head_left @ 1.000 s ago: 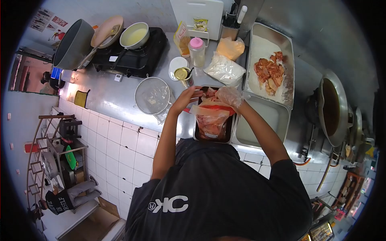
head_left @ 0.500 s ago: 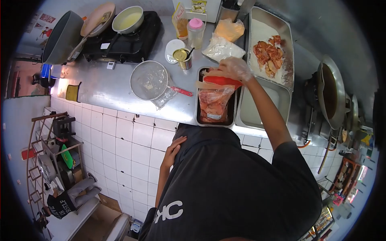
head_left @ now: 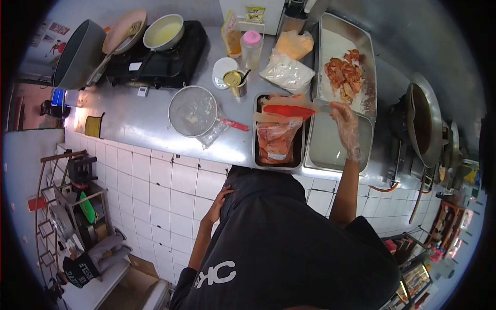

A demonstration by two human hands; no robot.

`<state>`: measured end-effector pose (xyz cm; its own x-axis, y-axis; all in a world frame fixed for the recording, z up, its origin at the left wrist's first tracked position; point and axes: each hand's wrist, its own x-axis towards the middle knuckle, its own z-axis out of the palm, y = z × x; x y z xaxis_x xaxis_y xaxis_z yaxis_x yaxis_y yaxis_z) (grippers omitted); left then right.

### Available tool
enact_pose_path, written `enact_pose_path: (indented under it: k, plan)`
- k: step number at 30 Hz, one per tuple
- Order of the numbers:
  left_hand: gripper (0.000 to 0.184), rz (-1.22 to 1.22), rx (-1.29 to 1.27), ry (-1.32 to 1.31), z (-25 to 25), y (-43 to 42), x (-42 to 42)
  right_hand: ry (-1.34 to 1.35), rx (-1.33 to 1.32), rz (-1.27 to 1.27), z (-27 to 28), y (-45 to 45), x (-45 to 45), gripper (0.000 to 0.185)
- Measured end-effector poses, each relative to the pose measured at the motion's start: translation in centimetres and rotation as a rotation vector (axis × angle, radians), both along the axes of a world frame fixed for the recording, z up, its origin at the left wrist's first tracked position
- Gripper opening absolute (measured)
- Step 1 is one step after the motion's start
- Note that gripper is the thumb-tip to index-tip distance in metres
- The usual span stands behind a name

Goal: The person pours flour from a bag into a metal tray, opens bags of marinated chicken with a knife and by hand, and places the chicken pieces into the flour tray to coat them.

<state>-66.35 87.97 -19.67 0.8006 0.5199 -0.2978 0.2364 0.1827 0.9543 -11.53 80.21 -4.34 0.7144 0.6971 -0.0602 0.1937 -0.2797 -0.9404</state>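
My right hand [head_left: 345,124], in a clear plastic glove, is just right of the dark tray, above the empty-looking metal pan [head_left: 330,150]. Its fingers are pinched on the edge of the plastic bag [head_left: 276,140] of raw meat. This bag lies in the dark tray [head_left: 257,150], its red-printed top folded across. More raw meat shows at the tray's back end. My left hand [head_left: 217,205] rests against the dark trousers at my hip, fingers apart, holding nothing. Behind the pan, a deep metal tray [head_left: 373,67] holds white flour and coated meat pieces [head_left: 343,75].
Left of the dark tray lies a sieve [head_left: 194,111] with a red handle. Behind stand an opened can [head_left: 235,82], a pink-lidded jar [head_left: 251,49] and a flour bag [head_left: 287,72]. A stove [head_left: 155,67] is back left, a large wok [head_left: 423,126] at right. A person [head_left: 85,268] is far left.
My left hand has left the meat bag and dropped to my hip. My right hand has moved from over the bag to its right side.
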Motion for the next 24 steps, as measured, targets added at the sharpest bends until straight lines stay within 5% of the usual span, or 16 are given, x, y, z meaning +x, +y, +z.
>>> enact_pose_path:
  k: [5, 7, 11, 15, 20, 21, 24]
  plan:
    - [0.050, -0.285, 0.069, 0.489, 0.4, 5.7, 2.3, -0.105, -0.041, 0.017, 0.8, 0.4, -2.0, 0.021]
    - [0.042, -0.636, 0.265, 0.754, 2.7, 9.6, 5.3, -0.212, -0.032, 0.121, 2.9, 2.1, -3.8, 0.020]
    - [0.027, -0.198, 0.522, 0.195, 13.6, 12.0, 17.2, -0.387, -0.092, 0.248, 4.1, 4.4, -4.8, 0.019]
    - [0.031, -0.017, 1.128, -0.162, 16.7, 13.0, 26.6, -0.557, -0.058, 0.233, 6.1, 6.9, -3.1, 0.017]
    - [0.028, -0.070, 1.316, 0.074, 13.4, 11.5, 30.5, -0.576, -0.099, 0.439, 8.1, 9.9, -1.9, 0.018]
    - [0.027, -0.089, 1.376, 0.249, 12.6, 11.2, 30.7, -0.595, -0.093, 0.442, 8.1, 10.7, -1.0, 0.018]
    - [0.026, -0.135, 1.335, 0.220, 12.2, 11.4, 30.4, -0.499, -0.127, 0.309, 9.2, 14.1, 2.3, 0.031]
